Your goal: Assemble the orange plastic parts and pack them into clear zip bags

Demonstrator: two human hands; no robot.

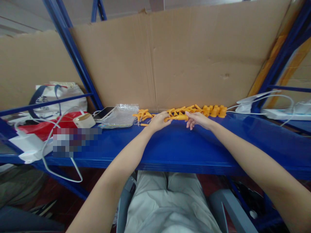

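Observation:
Between my hands lies a slim orange plastic piece (178, 117) with a flared right end, held level just over the blue shelf. The fingers of my left hand (159, 122) are closed on its narrow left end. My right hand (198, 120) pinches the flared end with thumb and forefinger, its other fingers curled below. Right behind them runs a row of similar orange pieces (182, 110), partly hidden by my fingers. Orange cup-shaped parts (215, 111) stand to the right of my right hand. Left of my left hand is a small heap of orange parts (143, 114) with thin chains.
The blue metal shelf (189, 147) is backed by a cardboard sheet (206, 61). To the left are a clear plastic bag (122, 116), a phone (104, 113), white chargers with cables (29, 145) and a cloth bag (60, 100). A power strip (286, 114) lies at right.

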